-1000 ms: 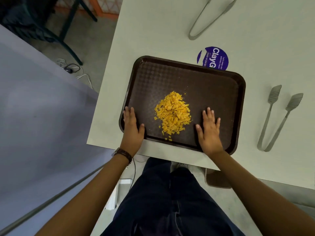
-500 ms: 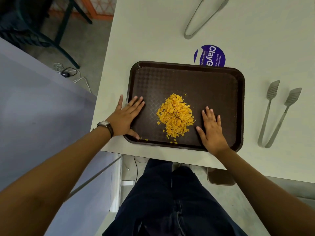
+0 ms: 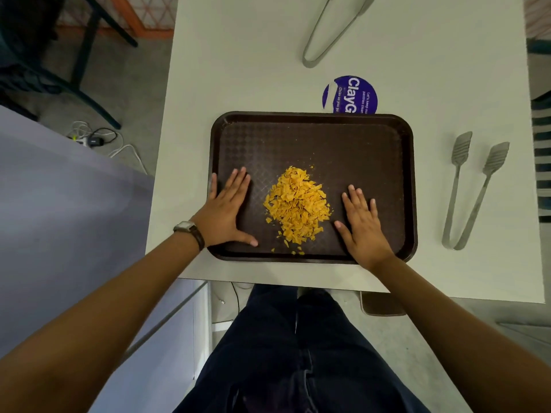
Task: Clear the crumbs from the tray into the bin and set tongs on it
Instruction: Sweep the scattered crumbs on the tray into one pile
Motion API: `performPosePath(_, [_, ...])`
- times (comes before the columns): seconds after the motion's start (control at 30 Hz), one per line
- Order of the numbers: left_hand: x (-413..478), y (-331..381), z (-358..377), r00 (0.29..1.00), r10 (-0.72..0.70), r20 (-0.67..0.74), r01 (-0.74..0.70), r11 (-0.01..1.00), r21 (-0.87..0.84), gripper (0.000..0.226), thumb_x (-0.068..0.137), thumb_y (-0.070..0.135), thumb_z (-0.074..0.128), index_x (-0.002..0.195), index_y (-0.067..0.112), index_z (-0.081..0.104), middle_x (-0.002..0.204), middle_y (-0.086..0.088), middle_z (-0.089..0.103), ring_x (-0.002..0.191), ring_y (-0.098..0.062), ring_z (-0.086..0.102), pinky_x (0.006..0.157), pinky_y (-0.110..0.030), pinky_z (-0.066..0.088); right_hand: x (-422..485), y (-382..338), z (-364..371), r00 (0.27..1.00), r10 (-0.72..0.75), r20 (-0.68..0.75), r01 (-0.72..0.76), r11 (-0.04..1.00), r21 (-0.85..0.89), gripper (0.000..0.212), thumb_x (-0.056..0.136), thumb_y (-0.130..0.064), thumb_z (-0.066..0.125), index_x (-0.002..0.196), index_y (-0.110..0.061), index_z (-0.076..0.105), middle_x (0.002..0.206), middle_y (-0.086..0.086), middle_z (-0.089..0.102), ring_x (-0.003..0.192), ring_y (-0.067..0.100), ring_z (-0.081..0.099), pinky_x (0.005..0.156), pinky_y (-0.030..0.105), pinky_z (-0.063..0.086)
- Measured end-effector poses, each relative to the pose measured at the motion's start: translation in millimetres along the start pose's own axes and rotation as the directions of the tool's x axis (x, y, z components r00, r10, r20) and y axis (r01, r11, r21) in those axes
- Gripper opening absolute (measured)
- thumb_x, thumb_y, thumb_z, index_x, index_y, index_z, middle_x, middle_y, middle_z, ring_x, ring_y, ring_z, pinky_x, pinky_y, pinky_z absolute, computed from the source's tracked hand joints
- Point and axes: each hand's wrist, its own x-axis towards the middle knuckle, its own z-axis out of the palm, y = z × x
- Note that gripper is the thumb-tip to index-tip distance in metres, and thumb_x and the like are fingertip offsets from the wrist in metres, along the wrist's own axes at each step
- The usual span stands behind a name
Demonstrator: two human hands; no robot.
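Note:
A dark brown tray (image 3: 343, 138) lies on the white table near its front edge. A heap of orange-yellow crumbs (image 3: 296, 208) sits in the tray's near half. My left hand (image 3: 228, 210) lies flat on the tray's left side, fingers spread, its edge over the left rim. My right hand (image 3: 362, 223) rests flat on the tray to the right of the crumbs, fingers apart. Neither hand holds anything. Metal tongs (image 3: 471, 189) lie on the table right of the tray. A second pair of tongs (image 3: 331, 28) lies at the far side. No bin is recognisable.
A round purple sticker (image 3: 350, 95) is on the white table (image 3: 238, 70) just behind the tray. A grey surface (image 3: 59, 219) fills the left. Cables (image 3: 95, 140) and dark chair legs (image 3: 83, 55) are on the floor at left. My dark trousers are below the table edge.
My left hand slid from the tray's near-left rim out to its left side and now lies flat further in. The tray turned slightly, its edges now square to the table. My right hand stayed.

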Motion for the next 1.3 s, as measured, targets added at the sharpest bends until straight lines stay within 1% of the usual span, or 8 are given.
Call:
performPosePath(0.13, [-15.2,-5.3,8.2,0.999,0.026,0.043,-0.030,0.995,0.100,0.137,0.051,0.093,0.034,0.144,0.006,-0.015,0.154,-0.011,-0.018,0.141,-0.021,-0.024,0.108,-0.041,-0.030,1.3,-12.5,-0.5,0.992,0.108,-0.071,-0.093,0.979,0.183,0.065,0.097,-0.047,0.023,0.150,-0.012,0.011,0.159,0.002,0.001,0.144,0.009,-0.011,0.116,0.029,-0.016])
performPosePath(0.27, [-10.2,23.6,16.4,1.000,-0.020,0.015,0.019,0.999,0.042,0.137,0.050,0.092,0.036,0.141,0.005,-0.020,0.151,-0.009,-0.024,0.141,-0.022,-0.022,0.108,-0.045,-0.028,-2.6,-34.1,7.3,0.962,0.236,-0.136,-0.180,0.926,0.332,0.062,0.098,-0.041,0.024,0.150,-0.010,0.010,0.160,0.004,0.000,0.143,0.008,-0.012,0.110,0.018,-0.023])
performPosePath(0.43, [8.9,42.4,14.8,0.998,-0.066,-0.021,0.066,0.998,-0.010,0.139,0.048,0.094,0.033,0.141,0.005,-0.021,0.151,-0.009,-0.026,0.140,-0.022,-0.024,0.106,-0.046,-0.030,-5.4,-36.0,11.1,0.969,0.219,-0.111,-0.165,0.918,0.361,0.073,0.094,-0.054,0.025,0.150,-0.010,0.007,0.160,0.004,-0.003,0.144,0.011,-0.014,0.117,0.035,-0.014])
performPosePath(0.57, [24.8,51.6,7.6,0.991,-0.127,-0.051,0.124,0.991,-0.057,0.135,0.053,0.088,0.039,0.143,0.004,-0.017,0.154,-0.013,-0.022,0.140,-0.021,-0.025,0.106,-0.048,-0.030,-9.7,-33.0,1.7,0.999,0.035,-0.028,-0.029,0.985,0.168,0.111,0.074,-0.073,0.050,0.151,-0.012,-0.002,0.158,0.003,-0.014,0.144,0.015,-0.020,0.110,0.033,-0.027])
performPosePath(0.7, [23.3,46.7,4.7,0.996,-0.091,-0.020,0.088,0.990,-0.114,0.146,0.043,0.090,0.045,0.143,0.005,-0.020,0.152,-0.011,-0.026,0.138,-0.020,-0.028,0.108,-0.050,-0.025,-5.9,-35.8,-6.5,0.996,-0.072,0.055,0.076,0.994,-0.078,0.134,0.058,-0.083,0.055,0.148,-0.013,-0.014,0.155,0.005,-0.027,0.141,0.019,-0.029,0.106,0.047,-0.032])
performPosePath(0.9, [5.0,60.1,18.4,0.998,-0.065,-0.014,0.063,0.990,-0.128,0.151,0.041,0.090,0.051,0.140,0.007,-0.027,0.146,-0.005,-0.036,0.136,-0.017,-0.035,0.104,-0.046,-0.033,9.6,-37.6,-6.1,0.991,-0.049,0.122,0.064,0.991,-0.121,0.138,0.053,-0.086,0.052,0.147,-0.012,-0.017,0.154,0.007,-0.028,0.141,0.021,-0.028,0.107,0.059,-0.022])
performPosePath(1.1, [15.7,72.1,22.7,0.996,-0.082,-0.027,0.078,0.989,-0.129,0.141,0.048,0.091,0.043,0.144,0.006,-0.017,0.152,-0.010,-0.024,0.140,-0.017,-0.029,0.106,-0.046,-0.032,16.0,-44.2,1.3,0.990,-0.103,0.097,0.114,0.987,-0.117,0.131,0.058,-0.085,0.049,0.148,-0.013,-0.013,0.155,0.008,-0.023,0.143,0.022,-0.023,0.107,0.058,-0.024])
performPosePath(1.3, [20.0,66.0,15.8,0.992,-0.101,-0.074,0.087,0.980,-0.177,0.133,0.055,0.090,0.032,0.144,0.003,-0.015,0.154,-0.012,-0.019,0.141,-0.021,-0.020,0.106,-0.039,-0.032,19.1,-40.5,0.0,0.999,-0.018,-0.039,0.018,1.000,0.014,0.111,0.075,-0.069,0.052,0.150,-0.008,-0.001,0.157,0.008,-0.013,0.145,0.019,-0.016,0.111,0.049,-0.022])
